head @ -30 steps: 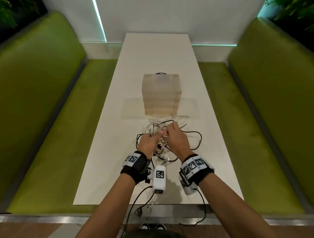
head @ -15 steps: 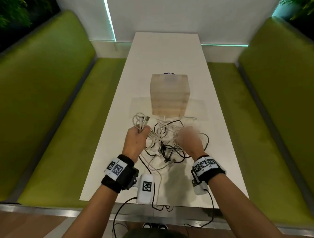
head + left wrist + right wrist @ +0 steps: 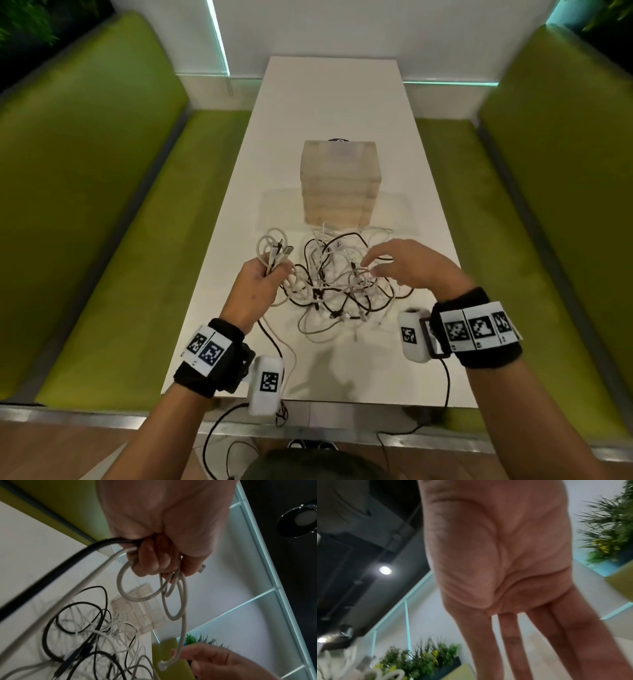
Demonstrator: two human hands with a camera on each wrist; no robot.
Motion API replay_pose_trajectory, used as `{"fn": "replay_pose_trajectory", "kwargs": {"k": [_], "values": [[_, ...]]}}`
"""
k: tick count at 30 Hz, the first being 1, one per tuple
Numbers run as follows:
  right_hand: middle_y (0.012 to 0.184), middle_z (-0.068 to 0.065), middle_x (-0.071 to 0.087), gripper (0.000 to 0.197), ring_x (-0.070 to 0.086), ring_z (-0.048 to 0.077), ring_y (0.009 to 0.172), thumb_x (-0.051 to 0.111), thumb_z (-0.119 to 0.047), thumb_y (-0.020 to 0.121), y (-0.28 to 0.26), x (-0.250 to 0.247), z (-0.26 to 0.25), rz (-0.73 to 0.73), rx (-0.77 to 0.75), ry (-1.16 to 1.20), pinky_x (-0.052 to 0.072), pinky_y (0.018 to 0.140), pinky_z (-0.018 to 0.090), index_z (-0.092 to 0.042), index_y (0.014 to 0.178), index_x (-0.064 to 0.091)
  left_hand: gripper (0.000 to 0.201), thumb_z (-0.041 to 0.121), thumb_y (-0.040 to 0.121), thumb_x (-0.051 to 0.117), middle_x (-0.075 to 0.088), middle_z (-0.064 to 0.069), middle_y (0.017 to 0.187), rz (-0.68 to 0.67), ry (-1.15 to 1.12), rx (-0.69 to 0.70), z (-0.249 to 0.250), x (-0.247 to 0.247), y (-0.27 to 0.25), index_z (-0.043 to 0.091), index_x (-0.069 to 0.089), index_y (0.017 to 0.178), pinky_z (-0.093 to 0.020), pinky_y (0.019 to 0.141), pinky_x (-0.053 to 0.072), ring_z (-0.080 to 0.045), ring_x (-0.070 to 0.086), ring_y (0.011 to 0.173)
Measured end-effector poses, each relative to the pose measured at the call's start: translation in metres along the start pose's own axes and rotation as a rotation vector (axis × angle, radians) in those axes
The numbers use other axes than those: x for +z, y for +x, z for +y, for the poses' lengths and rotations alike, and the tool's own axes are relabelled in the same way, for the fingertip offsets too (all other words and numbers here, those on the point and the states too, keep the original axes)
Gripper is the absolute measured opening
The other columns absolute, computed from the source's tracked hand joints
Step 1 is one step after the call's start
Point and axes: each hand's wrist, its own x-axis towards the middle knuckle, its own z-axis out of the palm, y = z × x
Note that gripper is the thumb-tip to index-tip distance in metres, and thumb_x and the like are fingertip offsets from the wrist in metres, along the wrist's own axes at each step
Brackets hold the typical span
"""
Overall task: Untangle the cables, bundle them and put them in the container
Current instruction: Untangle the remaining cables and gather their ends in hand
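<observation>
A tangle of black and white cables (image 3: 337, 284) lies on the white table (image 3: 329, 113) in front of a translucent container (image 3: 340, 181). My left hand (image 3: 255, 287) grips a looped grey-white cable bundle (image 3: 274, 251) with its plugs sticking up; in the left wrist view the loops (image 3: 173, 595) hang from my curled fingers (image 3: 154, 562), and a black cable runs through the fist too. My right hand (image 3: 404, 265) hovers over the right side of the tangle, fingers spread and straight (image 3: 522, 642), holding nothing.
Green padded benches (image 3: 113, 212) flank the table on both sides. A white wall with lit strips closes the far end. A dark round object (image 3: 338, 139) shows just behind the container. Wrist-camera leads hang over the near table edge (image 3: 308, 402).
The hands have parted: my left hand pulled left and up with the looped bundle, and my right hand let go, moved right and opened above the tangle.
</observation>
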Motion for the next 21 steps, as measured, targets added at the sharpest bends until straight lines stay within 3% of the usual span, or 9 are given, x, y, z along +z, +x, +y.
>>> {"fn": "replay_pose_trajectory", "kwargs": {"k": [2, 4, 6, 8, 10, 12, 15, 18, 21], "values": [[0.105, -0.003, 0.061, 0.022, 0.048, -0.004, 0.068, 0.062, -0.021, 0.09, -0.01, -0.002, -0.01, 0.04, -0.018, 0.042, 0.037, 0.064, 0.014, -0.022, 0.112, 0.067, 0.023, 0.012, 0.097, 0.051, 0.044, 0.017, 0.04, -0.028, 0.007, 0.011, 0.002, 0.003, -0.006, 0.009, 0.057, 0.075, -0.025, 0.05, 0.028, 0.0, 0.04, 0.037], [0.12, -0.004, 0.061, 0.037, 0.057, -0.002, 0.08, 0.065, -0.028, 0.088, -0.017, 0.002, -0.021, 0.068, -0.082, 0.243, 0.047, 0.077, 0.019, -0.028, 0.124, 0.059, 0.025, 0.012, 0.097, 0.052, 0.038, 0.015, 0.042, -0.096, -0.01, 0.014, 0.002, 0.004, -0.012, 0.004, 0.055, 0.073, -0.025, 0.048, 0.025, -0.003, 0.032, 0.04], [0.135, -0.009, 0.051, 0.065, 0.063, 0.006, 0.098, 0.071, -0.035, 0.082, -0.02, 0.011, -0.033, -0.022, -0.128, 0.493, 0.053, 0.088, 0.027, -0.041, 0.139, 0.041, 0.026, 0.012, 0.095, 0.055, 0.033, 0.012, 0.046, -0.204, -0.008, 0.02, 0.003, 0.005, -0.02, 0.005, 0.057, 0.071, -0.029, 0.049, 0.02, -0.011, 0.026, 0.044], [0.139, -0.007, 0.046, 0.081, 0.061, 0.013, 0.11, 0.073, -0.027, 0.08, -0.021, 0.023, -0.043, -0.169, -0.186, 0.656, 0.053, 0.086, 0.027, -0.043, 0.145, 0.027, 0.032, 0.007, 0.094, 0.056, 0.036, 0.012, 0.044, -0.36, 0.022, 0.045, 0.01, 0.007, -0.032, 0.015, 0.057, 0.063, -0.025, 0.048, 0.023, -0.007, 0.03, 0.043], [0.132, 0.003, 0.055, 0.07, 0.062, 0.019, 0.108, 0.067, -0.011, 0.085, -0.023, 0.036, -0.049, -0.242, -0.275, 0.798, 0.053, 0.079, 0.026, -0.029, 0.145, 0.035, 0.037, -0.002, 0.093, 0.053, 0.047, 0.014, 0.042, -0.525, 0.093, 0.072, 0.02, 0.009, -0.042, 0.02, 0.054, 0.063, -0.012, 0.048, 0.032, 0.002, 0.042, 0.041], [0.113, 0.012, 0.064, 0.042, 0.064, 0.02, 0.093, 0.062, -0.004, 0.088, -0.026, 0.044, -0.052, -0.244, -0.327, 0.863, 0.054, 0.073, 0.028, -0.013, 0.129, 0.055, 0.036, -0.006, 0.093, 0.052, 0.054, 0.02, 0.046, -0.609, 0.136, 0.106, 0.021, 0.008, -0.047, 0.02, 0.054, 0.068, -0.004, 0.05, 0.034, 0.007, 0.048, 0.045], [0.094, 0.011, 0.067, 0.017, 0.064, 0.022, 0.08, 0.064, -0.004, 0.087, -0.03, 0.051, -0.052, -0.154, -0.335, 0.902, 0.056, 0.07, 0.037, -0.01, 0.102, 0.068, 0.016, 0.013, 0.093, 0.06, 0.045, 0.013, 0.043, -0.585, 0.083, 0.097, 0.014, -0.001, -0.047, 0.011, 0.066, 0.078, -0.013, 0.048, 0.03, 0.0, 0.038, 0.042], [0.088, 0.007, 0.069, 0.014, 0.067, 0.019, 0.077, 0.062, 0.0, 0.086, -0.035, 0.05, -0.046, -0.018, -0.282, 1.018, 0.058, 0.061, 0.029, -0.004, 0.099, 0.066, 0.031, 0.036, 0.082, 0.064, 0.031, 0.01, 0.049, -0.435, -0.141, 0.001, -0.002, -0.012, -0.044, 0.006, 0.071, 0.089, -0.018, 0.043, 0.022, -0.008, 0.025, 0.045], [0.092, 0.007, 0.07, 0.038, 0.068, 0.019, 0.08, 0.062, 0.001, 0.086, -0.039, 0.048, -0.041, -0.028, -0.268, 1.052, 0.058, 0.062, 0.029, -0.011, 0.122, 0.059, 0.029, 0.04, 0.084, 0.064, 0.024, 0.008, 0.05, -0.424, -0.206, -0.032, -0.008, -0.019, -0.039, 0.012, 0.071, 0.078, -0.02, 0.043, 0.02, -0.009, 0.019, 0.044]]}}
